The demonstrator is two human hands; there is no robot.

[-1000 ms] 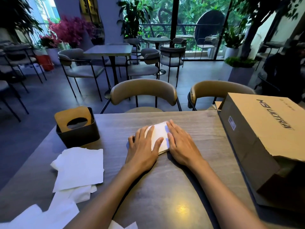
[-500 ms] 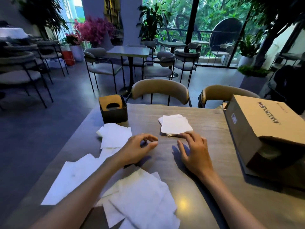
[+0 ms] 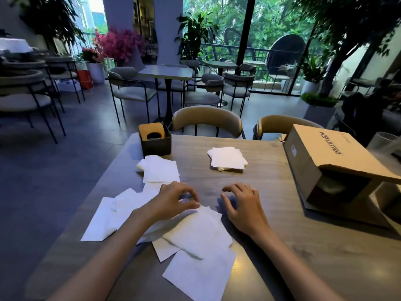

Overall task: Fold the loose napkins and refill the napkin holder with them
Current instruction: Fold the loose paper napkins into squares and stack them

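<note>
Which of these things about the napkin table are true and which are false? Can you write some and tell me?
1. The folded napkin stack sits inside the napkin holder. False: it lies on the table, apart from the holder.
2. Loose napkins lie spread near the left hand. True.
3. The right hand holds the cardboard box. False: it holds nothing and is well clear of the box.
4. The holder stands at the table's far left corner. True.
</note>
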